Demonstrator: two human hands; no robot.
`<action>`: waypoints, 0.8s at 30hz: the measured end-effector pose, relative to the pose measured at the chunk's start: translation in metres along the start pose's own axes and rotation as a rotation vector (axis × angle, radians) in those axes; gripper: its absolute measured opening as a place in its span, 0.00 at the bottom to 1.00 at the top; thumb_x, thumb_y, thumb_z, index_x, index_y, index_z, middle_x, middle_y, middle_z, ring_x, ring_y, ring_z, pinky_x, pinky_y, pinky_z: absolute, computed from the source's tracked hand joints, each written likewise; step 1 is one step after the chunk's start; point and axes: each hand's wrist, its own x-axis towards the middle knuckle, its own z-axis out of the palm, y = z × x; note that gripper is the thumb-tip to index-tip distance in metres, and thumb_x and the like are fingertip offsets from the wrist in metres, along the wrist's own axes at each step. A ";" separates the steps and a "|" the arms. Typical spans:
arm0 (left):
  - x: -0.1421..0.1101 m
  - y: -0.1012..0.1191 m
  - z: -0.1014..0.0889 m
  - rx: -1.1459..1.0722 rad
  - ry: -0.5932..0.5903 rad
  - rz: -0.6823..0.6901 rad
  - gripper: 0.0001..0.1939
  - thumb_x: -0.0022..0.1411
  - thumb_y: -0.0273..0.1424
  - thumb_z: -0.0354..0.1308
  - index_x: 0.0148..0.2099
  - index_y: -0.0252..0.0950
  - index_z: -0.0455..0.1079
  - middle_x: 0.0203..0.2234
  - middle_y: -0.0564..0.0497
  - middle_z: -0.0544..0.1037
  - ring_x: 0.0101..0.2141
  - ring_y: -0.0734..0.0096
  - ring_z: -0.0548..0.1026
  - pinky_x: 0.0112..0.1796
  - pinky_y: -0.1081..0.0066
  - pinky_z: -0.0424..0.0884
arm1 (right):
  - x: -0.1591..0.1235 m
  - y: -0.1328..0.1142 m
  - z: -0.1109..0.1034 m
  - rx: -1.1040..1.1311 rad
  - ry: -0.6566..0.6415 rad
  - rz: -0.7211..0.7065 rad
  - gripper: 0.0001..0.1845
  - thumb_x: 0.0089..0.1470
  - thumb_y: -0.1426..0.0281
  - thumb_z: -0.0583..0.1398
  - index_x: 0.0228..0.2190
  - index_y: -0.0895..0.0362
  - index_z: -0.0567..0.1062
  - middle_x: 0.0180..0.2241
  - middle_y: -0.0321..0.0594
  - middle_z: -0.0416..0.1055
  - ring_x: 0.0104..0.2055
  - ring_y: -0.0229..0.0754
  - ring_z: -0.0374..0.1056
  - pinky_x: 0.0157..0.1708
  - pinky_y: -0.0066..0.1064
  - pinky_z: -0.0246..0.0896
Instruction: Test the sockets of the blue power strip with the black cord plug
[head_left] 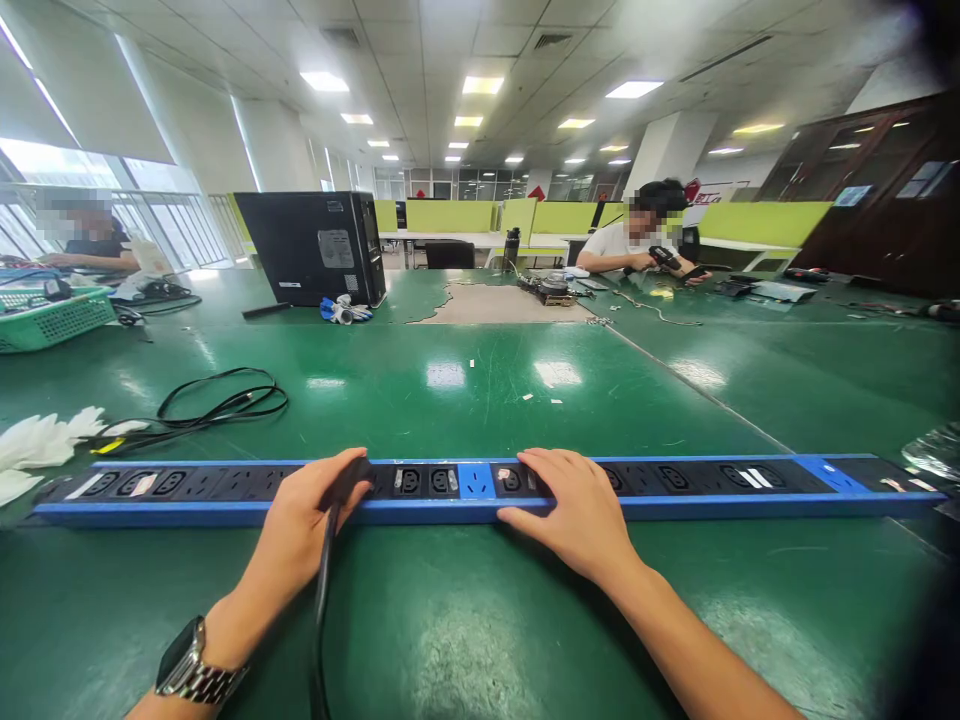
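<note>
A long blue and black power strip (475, 482) lies across the green table in front of me, its several sockets facing up. My left hand (304, 510) is closed around a black plug (349, 480) over the strip, left of its middle. From that plug a black cable (321, 620) runs down toward me. Whether the plug sits in a socket is hidden by my fingers. My right hand (574, 510) grips the strip right of the middle blue socket, thumb on the near side and fingers over the top.
Coiled black cable (225, 400) and white gloves (45, 445) lie at left, near a green basket (60, 318). A black computer case (311, 248) stands farther back. Across the table, one person (637, 240) holds a dark tool; another person (94, 235) sits far left.
</note>
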 end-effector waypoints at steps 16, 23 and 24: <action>-0.002 -0.010 0.005 0.099 -0.094 0.126 0.21 0.62 0.44 0.55 0.55 0.44 0.70 0.47 0.48 0.79 0.48 0.59 0.75 0.50 0.58 0.70 | 0.000 -0.001 0.000 0.013 0.005 0.013 0.30 0.43 0.52 0.66 0.47 0.53 0.75 0.49 0.41 0.74 0.52 0.52 0.66 0.54 0.51 0.56; 0.005 0.047 0.032 -0.134 0.108 0.054 0.15 0.65 0.39 0.55 0.52 0.43 0.68 0.44 0.49 0.79 0.43 0.64 0.77 0.46 0.62 0.72 | 0.001 -0.002 -0.001 0.037 -0.013 0.032 0.30 0.42 0.52 0.67 0.46 0.53 0.74 0.48 0.42 0.74 0.51 0.52 0.66 0.54 0.51 0.55; 0.008 0.057 0.041 -0.120 0.048 0.094 0.15 0.65 0.38 0.56 0.52 0.42 0.69 0.43 0.49 0.80 0.43 0.63 0.76 0.47 0.61 0.71 | 0.001 -0.002 -0.001 0.037 -0.014 0.032 0.30 0.42 0.53 0.68 0.46 0.53 0.74 0.48 0.42 0.74 0.51 0.52 0.65 0.54 0.50 0.55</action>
